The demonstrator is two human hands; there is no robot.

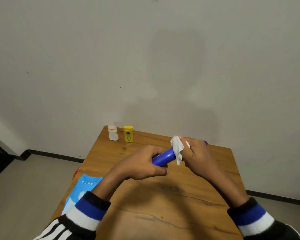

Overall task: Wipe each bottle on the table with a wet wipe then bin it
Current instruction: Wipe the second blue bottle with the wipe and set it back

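Above the middle of the wooden table [145, 205] I hold a blue bottle [164, 157] lying sideways. My left hand [142, 165] grips its near end. My right hand [196, 153] is wrapped round its far end with a white wet wipe [177, 148] pressed against the bottle; the bottle's tip shows past my knuckles. A small white bottle [113, 133] and a yellow bottle [128, 134] stand upright side by side at the table's far left corner.
A light blue wipes pack [81, 189] lies at the table's left edge, partly under my left forearm. Something red [76, 173] peeks out beside that edge, below the table. A plain wall stands right behind the table.
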